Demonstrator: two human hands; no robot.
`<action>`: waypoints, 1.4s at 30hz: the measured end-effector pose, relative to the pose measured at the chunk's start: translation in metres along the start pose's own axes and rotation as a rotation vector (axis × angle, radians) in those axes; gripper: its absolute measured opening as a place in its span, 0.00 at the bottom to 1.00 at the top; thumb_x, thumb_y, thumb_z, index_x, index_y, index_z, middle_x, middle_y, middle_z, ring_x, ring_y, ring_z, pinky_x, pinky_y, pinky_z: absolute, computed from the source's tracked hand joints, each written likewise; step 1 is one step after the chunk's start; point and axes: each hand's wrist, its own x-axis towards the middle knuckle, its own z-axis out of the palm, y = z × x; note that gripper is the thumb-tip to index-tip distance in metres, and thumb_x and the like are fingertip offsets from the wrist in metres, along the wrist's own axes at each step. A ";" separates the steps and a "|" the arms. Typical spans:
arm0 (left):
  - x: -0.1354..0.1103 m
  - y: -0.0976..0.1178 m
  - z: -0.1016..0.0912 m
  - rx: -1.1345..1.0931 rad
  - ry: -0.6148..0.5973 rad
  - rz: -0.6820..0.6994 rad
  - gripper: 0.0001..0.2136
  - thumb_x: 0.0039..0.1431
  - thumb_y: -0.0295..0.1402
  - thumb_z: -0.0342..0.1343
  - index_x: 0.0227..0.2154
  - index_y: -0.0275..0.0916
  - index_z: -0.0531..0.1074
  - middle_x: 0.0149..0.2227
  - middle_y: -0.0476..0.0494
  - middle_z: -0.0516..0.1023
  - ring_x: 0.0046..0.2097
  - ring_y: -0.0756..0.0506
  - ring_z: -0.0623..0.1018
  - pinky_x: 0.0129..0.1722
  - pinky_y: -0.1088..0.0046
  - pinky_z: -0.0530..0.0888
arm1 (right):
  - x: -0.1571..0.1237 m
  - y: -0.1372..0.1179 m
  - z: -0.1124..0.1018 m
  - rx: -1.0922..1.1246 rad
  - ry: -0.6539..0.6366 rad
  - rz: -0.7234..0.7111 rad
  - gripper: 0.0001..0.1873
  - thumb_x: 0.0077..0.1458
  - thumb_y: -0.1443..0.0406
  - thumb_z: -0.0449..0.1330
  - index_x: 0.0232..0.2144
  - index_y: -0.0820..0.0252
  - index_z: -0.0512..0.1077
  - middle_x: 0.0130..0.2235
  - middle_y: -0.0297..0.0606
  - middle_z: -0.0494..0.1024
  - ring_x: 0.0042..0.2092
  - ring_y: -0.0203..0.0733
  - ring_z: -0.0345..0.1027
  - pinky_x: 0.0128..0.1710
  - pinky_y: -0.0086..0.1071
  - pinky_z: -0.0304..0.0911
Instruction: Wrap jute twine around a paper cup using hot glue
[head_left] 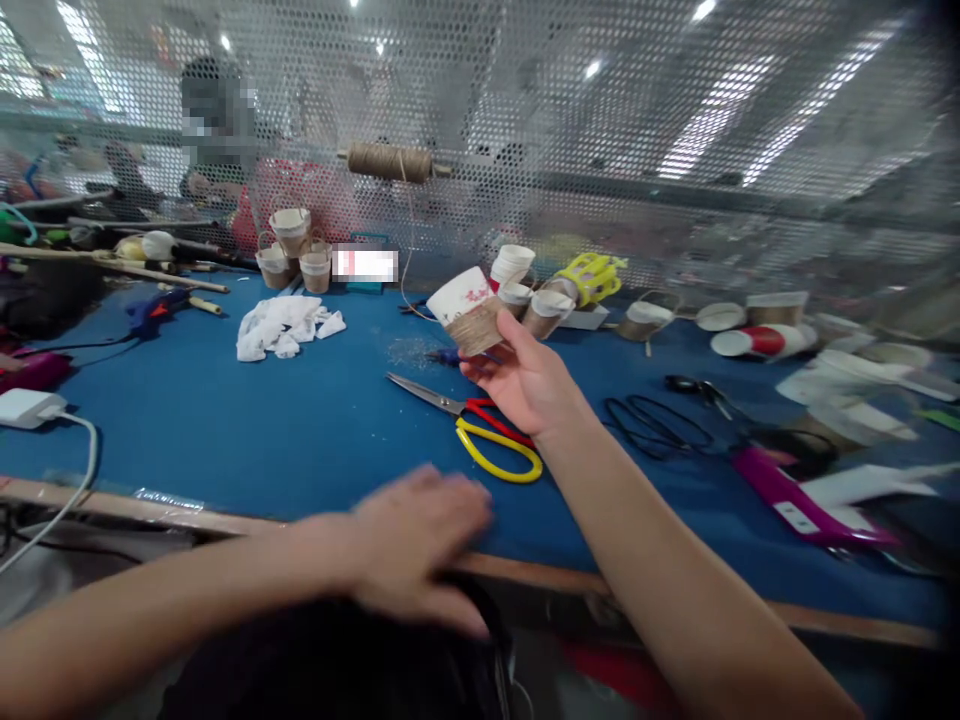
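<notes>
My right hand (529,385) is closed on a white paper cup (459,298) with a pink flower print. Brown twine wraps the cup's lower part, and the cup is tilted above the table. My left hand (420,540), smeared by motion, has its fingers stretched and its thumb apart over the table's front edge, holding nothing. Scissors (444,402) with one red and one yellow handle lie just below the cup. From a twine spool (388,162) on a rod at the mesh, a strand runs down behind the cup; whether it joins the cup I cannot tell.
The blue table (315,430) bears crumpled white tissue (281,325) and several twine-wrapped cups (291,235) at the back. Sticks and a blue glue gun (157,310) lie left. A magenta power strip (802,500) and black cable (660,425) lie right. A perforated metal screen stands behind.
</notes>
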 end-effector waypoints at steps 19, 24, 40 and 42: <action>0.014 -0.020 -0.054 -0.103 0.605 -0.122 0.11 0.59 0.30 0.45 0.30 0.35 0.73 0.25 0.43 0.76 0.29 0.46 0.74 0.33 0.70 0.70 | -0.021 0.007 -0.001 -0.135 -0.091 -0.034 0.14 0.40 0.56 0.64 0.28 0.58 0.72 0.31 0.34 0.75 0.33 0.37 0.67 0.32 0.30 0.64; 0.000 -0.062 -0.099 -0.127 0.978 -0.280 0.03 0.54 0.29 0.52 0.31 0.36 0.69 0.33 0.43 0.73 0.33 0.48 0.72 0.31 0.74 0.67 | -0.023 0.020 0.008 -0.194 -0.137 -0.044 0.18 0.42 0.58 0.64 0.36 0.60 0.71 0.39 0.38 0.76 0.41 0.40 0.68 0.43 0.36 0.62; 0.004 -0.112 -0.063 -1.124 0.847 -0.424 0.04 0.48 0.28 0.56 0.24 0.34 0.68 0.21 0.51 0.68 0.24 0.54 0.66 0.26 0.77 0.62 | -0.010 0.055 0.009 -0.388 -0.183 -0.068 0.21 0.46 0.58 0.62 0.43 0.57 0.66 0.43 0.40 0.74 0.44 0.42 0.68 0.45 0.39 0.62; 0.004 -0.112 -0.063 -1.175 0.829 -0.401 0.03 0.49 0.28 0.56 0.25 0.35 0.67 0.21 0.52 0.67 0.24 0.54 0.66 0.26 0.77 0.62 | -0.011 0.055 0.007 -0.394 -0.176 -0.043 0.21 0.46 0.58 0.62 0.43 0.56 0.66 0.43 0.40 0.74 0.44 0.43 0.68 0.45 0.40 0.63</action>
